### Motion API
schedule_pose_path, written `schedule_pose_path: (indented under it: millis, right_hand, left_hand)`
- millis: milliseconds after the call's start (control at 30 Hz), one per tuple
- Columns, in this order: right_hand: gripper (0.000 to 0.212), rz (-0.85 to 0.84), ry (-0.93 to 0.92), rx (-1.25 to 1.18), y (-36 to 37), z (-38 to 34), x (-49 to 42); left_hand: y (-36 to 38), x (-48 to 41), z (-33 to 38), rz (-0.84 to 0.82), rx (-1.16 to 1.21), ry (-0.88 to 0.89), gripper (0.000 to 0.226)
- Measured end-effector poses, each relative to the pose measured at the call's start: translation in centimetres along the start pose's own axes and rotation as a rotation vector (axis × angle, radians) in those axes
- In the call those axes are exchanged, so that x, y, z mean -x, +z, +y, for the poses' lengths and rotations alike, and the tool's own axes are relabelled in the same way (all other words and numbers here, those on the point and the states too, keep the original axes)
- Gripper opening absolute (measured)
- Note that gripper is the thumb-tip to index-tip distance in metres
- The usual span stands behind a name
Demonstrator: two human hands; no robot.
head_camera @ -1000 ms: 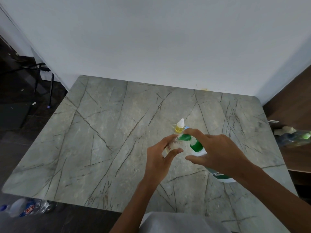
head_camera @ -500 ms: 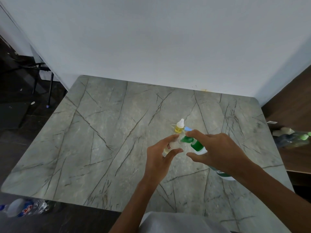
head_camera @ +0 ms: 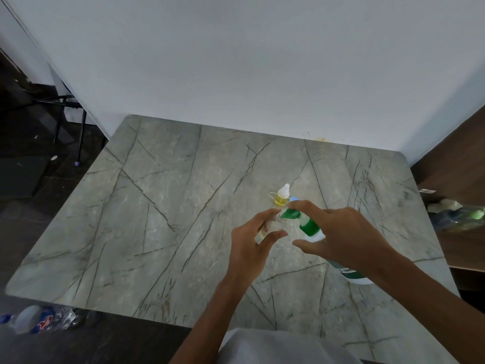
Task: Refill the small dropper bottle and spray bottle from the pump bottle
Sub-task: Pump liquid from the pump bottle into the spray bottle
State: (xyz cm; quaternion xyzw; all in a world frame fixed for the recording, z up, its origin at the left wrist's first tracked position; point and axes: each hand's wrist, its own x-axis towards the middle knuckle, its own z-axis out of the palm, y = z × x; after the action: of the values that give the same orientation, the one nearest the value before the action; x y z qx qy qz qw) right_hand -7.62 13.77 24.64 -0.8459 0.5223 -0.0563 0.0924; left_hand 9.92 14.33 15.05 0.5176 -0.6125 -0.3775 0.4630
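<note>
Left hand point(head_camera: 249, 248) grips one small clear bottle point(head_camera: 266, 229); my right hand point(head_camera: 341, 237), fingers spread, presses one pump bottle point(head_camera: 309, 227); one dropper bottle point(head_camera: 282, 198) stands at twelve o'clock.

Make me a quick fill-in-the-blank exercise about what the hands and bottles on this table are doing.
1. The left hand holds a small clear bottle against the ____ spout of the pump bottle.
2. The right hand has its index finger on ____ of that spout.
3. The dropper bottle standing behind them holds ____ liquid.

Missing words: green; top; yellow.
</note>
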Motion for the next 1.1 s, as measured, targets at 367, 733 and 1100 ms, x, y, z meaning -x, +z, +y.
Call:
schedule_pose_path:
  millis: [367, 733, 1100]
  right_hand:
    - [0.058, 0.003, -0.029, 0.066, 0.6, 0.4, -0.3]
    - [0.072, 0.002, 0.005, 0.038, 0.7, 0.0, 0.0]
    - [0.055, 0.045, -0.001, -0.066, 1.0, 0.4, -0.4]
  left_hand:
    - [0.3, 0.4, -0.3, -0.010, 0.006, 0.032, 0.041]
    - [0.1, 0.3, 0.0, -0.002, -0.006, -0.003, 0.040]
    - [0.3, 0.6, -0.3, -0.003, -0.006, -0.003, 0.040]
